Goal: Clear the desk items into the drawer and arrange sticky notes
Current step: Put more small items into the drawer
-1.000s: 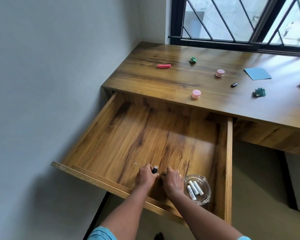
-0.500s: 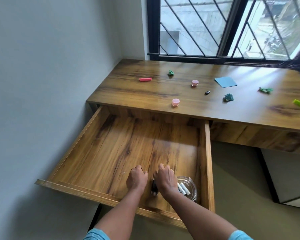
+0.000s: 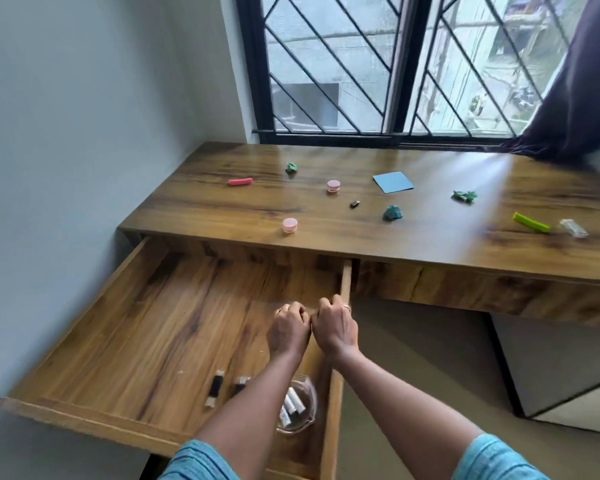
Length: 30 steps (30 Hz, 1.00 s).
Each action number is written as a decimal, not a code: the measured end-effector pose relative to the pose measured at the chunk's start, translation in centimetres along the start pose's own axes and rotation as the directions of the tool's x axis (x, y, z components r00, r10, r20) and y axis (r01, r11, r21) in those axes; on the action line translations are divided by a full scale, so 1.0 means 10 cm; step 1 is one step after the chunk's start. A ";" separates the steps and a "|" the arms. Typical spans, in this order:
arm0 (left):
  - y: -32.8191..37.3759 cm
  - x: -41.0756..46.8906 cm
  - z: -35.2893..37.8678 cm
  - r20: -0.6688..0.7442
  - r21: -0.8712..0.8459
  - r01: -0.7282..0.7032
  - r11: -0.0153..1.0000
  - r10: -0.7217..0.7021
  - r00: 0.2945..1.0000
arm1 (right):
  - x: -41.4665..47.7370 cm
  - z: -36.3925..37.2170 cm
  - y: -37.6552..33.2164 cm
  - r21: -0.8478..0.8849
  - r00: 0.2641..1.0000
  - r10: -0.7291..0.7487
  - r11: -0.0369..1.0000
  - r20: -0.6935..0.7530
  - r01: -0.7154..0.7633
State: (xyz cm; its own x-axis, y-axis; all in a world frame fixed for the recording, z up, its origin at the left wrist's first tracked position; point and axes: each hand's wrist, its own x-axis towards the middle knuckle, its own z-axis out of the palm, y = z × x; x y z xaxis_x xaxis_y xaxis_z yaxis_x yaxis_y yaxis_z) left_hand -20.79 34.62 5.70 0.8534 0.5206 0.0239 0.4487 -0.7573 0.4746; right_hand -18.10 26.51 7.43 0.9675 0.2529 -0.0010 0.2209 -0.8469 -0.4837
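Hands met just right of the frame's centre, above the open wooden drawer (image 3: pixel 146 341). The left hand (image 3: pixel 288 329) and the right hand (image 3: pixel 334 323) were side by side, knuckles touching or nearly so, backs turned to the camera. Both had their fingers curled in as loose fists, and nothing showed in either. The right hand was just beside the drawer's right wall. Light blue sleeves (image 3: pixel 194 462) edged the bottom of the frame.

In the lower middle, on the drawer floor near its front rail, lay two small black sticks (image 3: pixel 217 389) side by side. They were slightly blurred, and the right one was partly behind the left forearm. Just right of them, in the drawer's front right corner, sat a clear glass dish (image 3: pixel 310 407) holding white tubes (image 3: pixel 293 405).

Across the middle of the frame, the desk (image 3: pixel 205 216) carried the rest. A pink bar (image 3: pixel 240 181) and a crumpled green scrap (image 3: pixel 291 168) lay toward the left. One pink-lidded jar (image 3: pixel 289 225) stood near the front edge and another pink jar (image 3: pixel 333 186) farther back. A blue sticky note pad (image 3: pixel 392 182) lay flat right of centre, with a tiny black piece (image 3: pixel 355 204) and a crumpled teal paper (image 3: pixel 393 213) below it. Farther right were a green paper wad (image 3: pixel 464 196), a lime green bar (image 3: pixel 530 222) and a clear plastic item (image 3: pixel 573 228) just beside it. A barred window (image 3: pixel 326 64) filled the top, with a dark curtain (image 3: pixel 575 98) at upper right.
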 end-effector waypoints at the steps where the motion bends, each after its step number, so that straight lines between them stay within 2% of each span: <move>1: 0.17 0.02 0.07 -0.002 -0.007 -0.009 1.000 0.009 1.000 | 0.06 -0.10 0.15 0.001 1.000 0.011 1.000 -0.005 -0.011; 8: 1.15 0.10 0.48 -0.048 -0.019 -0.081 0.997 0.080 0.996 | 0.37 -0.73 1.07 0.003 0.997 0.035 0.999 -0.070 -0.035; 15: 1.55 0.44 0.55 -0.081 0.013 -0.097 0.995 0.098 0.992 | 0.67 -1.21 1.65 0.006 0.980 0.113 0.994 -0.166 -0.114; 21: 1.65 1.21 0.54 -0.066 0.017 -0.080 0.997 0.081 0.995 | 1.13 -1.41 1.87 0.005 0.969 0.138 0.990 -0.205 -0.140; 25: 1.75 1.83 0.60 -0.050 0.050 -0.008 0.999 0.010 0.999 | 1.54 -1.46 1.98 -0.004 0.964 0.135 0.990 -0.228 -0.139; 30: 1.88 2.53 0.77 0.047 0.068 0.020 0.998 -0.023 0.999 | 2.06 -1.57 2.10 -0.030 0.962 0.135 0.989 -0.239 -0.147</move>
State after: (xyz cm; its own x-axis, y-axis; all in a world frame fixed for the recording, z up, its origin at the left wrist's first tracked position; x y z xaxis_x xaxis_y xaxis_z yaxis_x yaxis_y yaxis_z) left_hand 11.27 30.46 8.45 0.8542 0.5191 -0.0286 0.4827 -0.7715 0.4144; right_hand 8.38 6.56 10.99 0.9897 0.0168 0.1424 0.0801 -0.8885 -0.4518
